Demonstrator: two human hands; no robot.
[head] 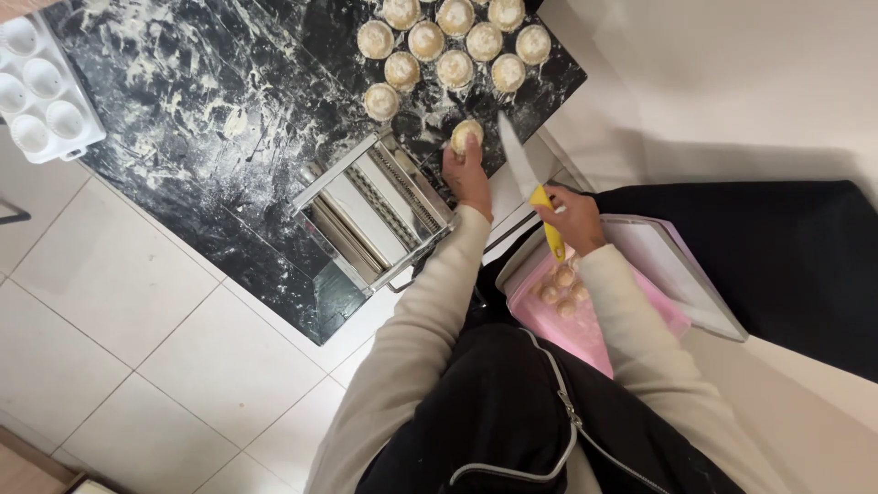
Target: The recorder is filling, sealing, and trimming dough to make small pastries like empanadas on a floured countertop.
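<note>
Left hand (467, 174) closed over a dough round (465, 134) on the floured bench (183, 119), just beyond the pasta roller (375, 215). Right hand (572, 218) gripped a yellow-handled knife (526, 178) beside it, blade raised. Placing step; release looked due.

No labels, signs or screens show. One package-like thing only — a white moulded egg tray (41, 87) with round hollows, lying at the far left edge of the black floured table (210, 183).
</note>
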